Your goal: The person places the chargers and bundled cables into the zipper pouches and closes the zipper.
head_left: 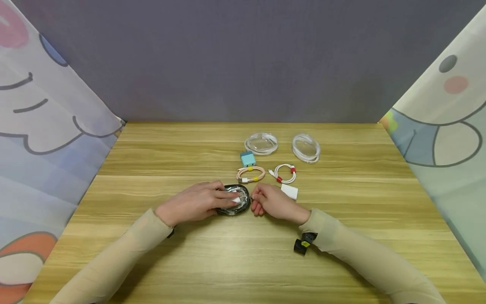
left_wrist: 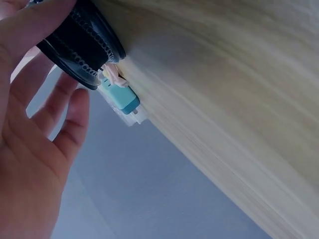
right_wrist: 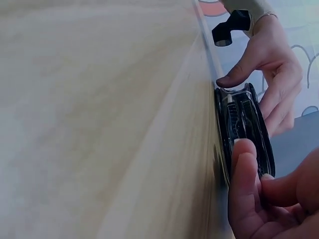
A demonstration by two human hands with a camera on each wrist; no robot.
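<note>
An oval zip case [head_left: 244, 207] with a black rim and a clear top lies on the table in front of me, a white item showing inside it. My left hand [head_left: 205, 200] holds it from the left, fingers over the top; in the right wrist view the left thumb is at the case's near rim. Black zipper teeth [left_wrist: 84, 37] run along its side in the left wrist view. At the case's right end is my right hand [head_left: 275, 202], its fingers curled. In the right wrist view, its thumb and forefinger pinch at the case's edge; the pinched part is hidden.
Beyond the case lie a peach cable [head_left: 263, 173] with yellow ties, a teal charger [head_left: 248, 159] and a white cable [head_left: 276, 171] with red ties. A white block [head_left: 290, 191] sits beside my right wrist. Two coiled white cables [head_left: 262, 153] are farther back, before a grey wall [head_left: 243, 63].
</note>
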